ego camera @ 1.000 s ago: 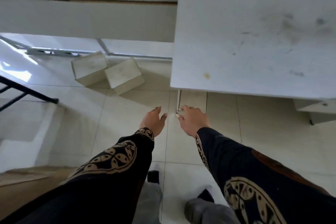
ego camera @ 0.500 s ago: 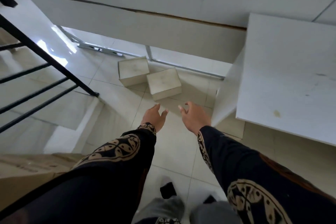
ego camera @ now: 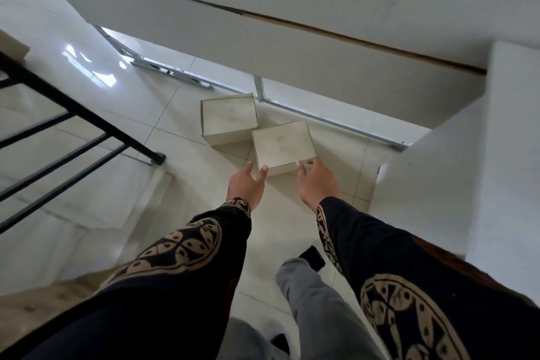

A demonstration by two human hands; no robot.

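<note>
Two pale closed boxes lie side by side on the tiled floor. The nearer box sits just beyond my fingertips, and the farther box touches its left corner. My left hand reaches out with fingers straight, its tips at the nearer box's front left corner. My right hand is stretched the same way at the front right corner. Neither hand holds anything, and I cannot tell whether the fingertips touch the box.
A white table fills the right side, its edge close to my right arm. A black stair railing runs along the left above steps going down. A metal floor track lies behind the boxes under a white wall.
The view swung left, away from the table and toward the boxes. I have stepped forward, and both hands now reach the nearer box's front corners instead of hovering over bare floor.
</note>
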